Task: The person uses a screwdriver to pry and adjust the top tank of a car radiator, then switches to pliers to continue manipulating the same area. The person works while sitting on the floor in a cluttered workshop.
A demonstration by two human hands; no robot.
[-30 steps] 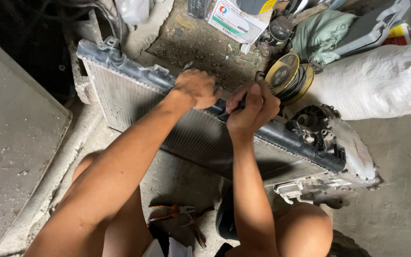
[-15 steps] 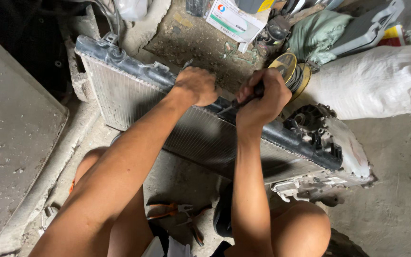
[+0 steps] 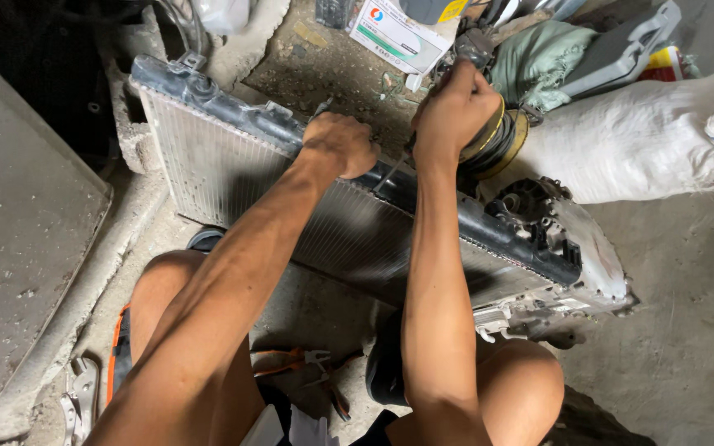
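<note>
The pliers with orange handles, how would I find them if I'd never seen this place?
Start at the big radiator leaning across the floor. Come down to the dusty ground between the person's knees: the pliers lie there. Their orange handles set them apart from the grey metal tool by the left knee.

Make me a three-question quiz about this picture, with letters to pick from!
1. Where does the left hand rest?
A) on the radiator's black top bar
B) on the white sack
C) on the floor

2. What colour are the handles of the pliers on the floor?
A) blue
B) orange
C) green

3. How is the right hand?
A) open flat
B) closed round a thin tool
C) hidden

Answers: 1 A, its fingers grip the radiator bar; 2 B, orange shows between the legs; 3 B, a fist, with a metal shaft reaching down to the bar.
</note>
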